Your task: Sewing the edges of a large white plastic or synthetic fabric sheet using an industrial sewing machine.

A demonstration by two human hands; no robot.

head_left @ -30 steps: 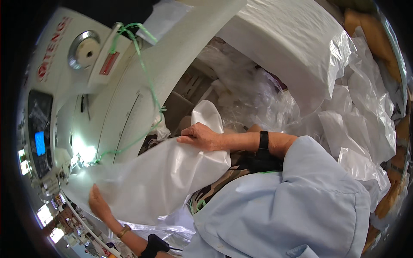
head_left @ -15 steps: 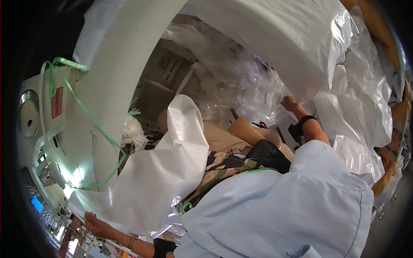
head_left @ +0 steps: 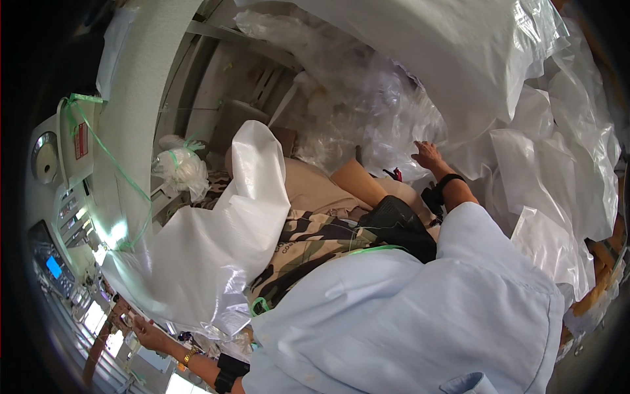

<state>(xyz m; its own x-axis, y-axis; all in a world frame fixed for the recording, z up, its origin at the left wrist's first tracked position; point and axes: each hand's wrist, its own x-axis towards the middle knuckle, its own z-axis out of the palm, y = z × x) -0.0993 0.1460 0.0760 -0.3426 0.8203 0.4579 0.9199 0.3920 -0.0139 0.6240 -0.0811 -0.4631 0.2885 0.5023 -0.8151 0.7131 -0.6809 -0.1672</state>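
Sheet (head_left: pixel 190 246), white, is sloping from a bright lamp (head_left: pixel 118 231) at left toward camouflage cloth (head_left: pixel 315 240) at centre. Right hand (head_left: pixel 430 155) is hovering wide-fingered, seemingly empty, near clear film (head_left: pixel 400 118); left hand (head_left: pixel 149 335) is curling loosely, lower left, grip I cannot tell. Sheet could be slipping askew, lacking right-side support.

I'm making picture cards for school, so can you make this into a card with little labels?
Left hand: by the lower edge of the white sheet; grip unclear
Right hand: fingers spread, near crinkled clear plastic
White sheet: wavy, ends near the bright light
Machine: pale, left side
Screen: small, blue
Shirt: light blue
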